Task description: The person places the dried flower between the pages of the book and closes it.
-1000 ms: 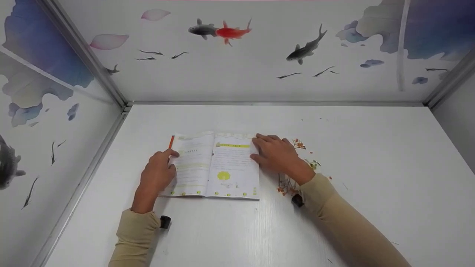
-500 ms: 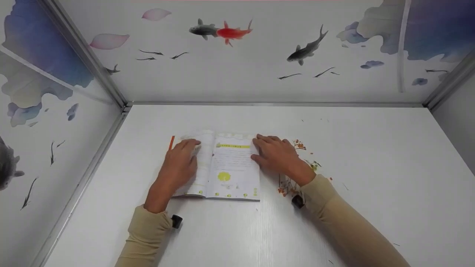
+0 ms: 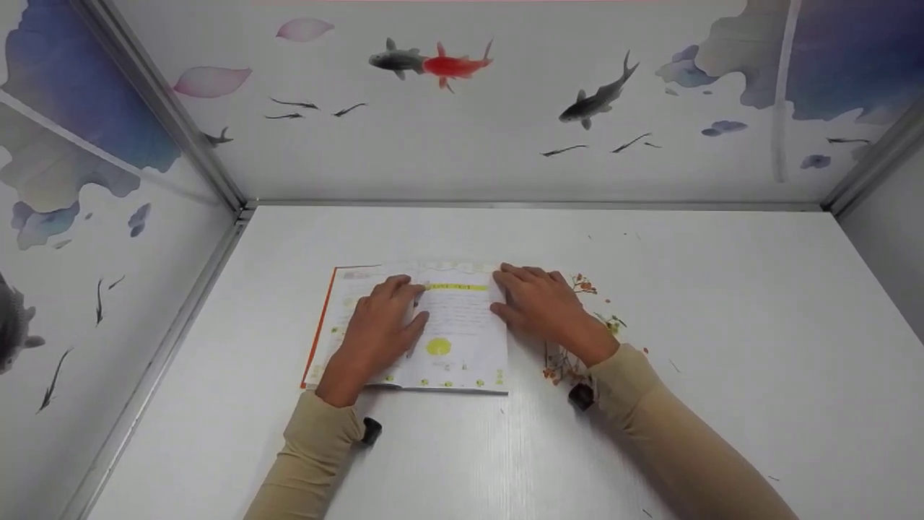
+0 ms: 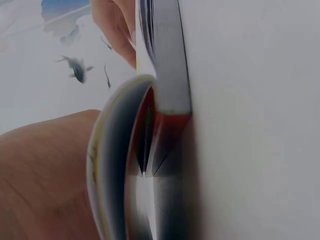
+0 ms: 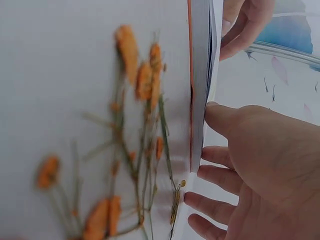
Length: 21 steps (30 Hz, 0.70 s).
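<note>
An open book with printed pages and an orange cover lies on the white table. My left hand lies across its left page, fingertips by the centre fold, covering much of that page. Seen from the left wrist, the lower edge of the curved left-hand pages arches up beside the thicker right-hand page block. On the right page's outer edge rests my right hand; its fingers are extended along the book's side in the right wrist view. Dried orange flowers on thin stems lie beside that hand, partly hidden by it in the head view.
Small plant bits are scattered on the table. White panels printed with fish and lotus shapes stand at the back and left. A black device sits under the left cuff, another under the right.
My left hand has slid right from the left page's outer edge to the centre fold. More of the orange cover edge now shows at the left. The right hand has stayed in place.
</note>
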### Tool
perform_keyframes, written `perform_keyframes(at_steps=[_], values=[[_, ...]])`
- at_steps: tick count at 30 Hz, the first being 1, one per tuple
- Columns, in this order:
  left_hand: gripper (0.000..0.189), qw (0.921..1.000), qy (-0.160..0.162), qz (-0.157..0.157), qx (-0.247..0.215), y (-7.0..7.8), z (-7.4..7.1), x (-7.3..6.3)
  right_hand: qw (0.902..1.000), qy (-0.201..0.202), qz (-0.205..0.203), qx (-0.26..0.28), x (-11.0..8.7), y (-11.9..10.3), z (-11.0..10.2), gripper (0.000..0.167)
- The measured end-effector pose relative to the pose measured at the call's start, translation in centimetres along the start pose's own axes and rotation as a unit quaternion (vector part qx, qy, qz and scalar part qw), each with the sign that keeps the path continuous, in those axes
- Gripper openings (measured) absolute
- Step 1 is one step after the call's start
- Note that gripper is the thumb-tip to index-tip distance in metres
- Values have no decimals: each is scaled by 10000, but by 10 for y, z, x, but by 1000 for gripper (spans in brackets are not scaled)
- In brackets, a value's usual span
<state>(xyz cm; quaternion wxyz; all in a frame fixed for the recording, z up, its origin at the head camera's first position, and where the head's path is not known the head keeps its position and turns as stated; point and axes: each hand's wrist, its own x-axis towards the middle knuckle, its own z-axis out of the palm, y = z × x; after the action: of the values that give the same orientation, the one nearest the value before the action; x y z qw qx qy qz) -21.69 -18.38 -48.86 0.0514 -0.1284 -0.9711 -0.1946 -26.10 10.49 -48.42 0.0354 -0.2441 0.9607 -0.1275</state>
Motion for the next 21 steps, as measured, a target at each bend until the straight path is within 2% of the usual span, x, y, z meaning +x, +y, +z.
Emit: perform_keyframes(at_steps=[5,9,14,21], values=[[61,9998,-183,-33,-30,2,-2,-5,9990,377,-162,186,-3,10,-3,60],[71,9993,-355,-67,52,3,0,-7,9969,622,-8,473,-7,23,-10,55],[71,9993,-371,-93,-11,3,-1,-7,9930,816,234,817,-13,41,-19,44],[71,9990,-435,-131,-47,3,-2,-8,9911,1036,176,821,-24,58,-26,34]])
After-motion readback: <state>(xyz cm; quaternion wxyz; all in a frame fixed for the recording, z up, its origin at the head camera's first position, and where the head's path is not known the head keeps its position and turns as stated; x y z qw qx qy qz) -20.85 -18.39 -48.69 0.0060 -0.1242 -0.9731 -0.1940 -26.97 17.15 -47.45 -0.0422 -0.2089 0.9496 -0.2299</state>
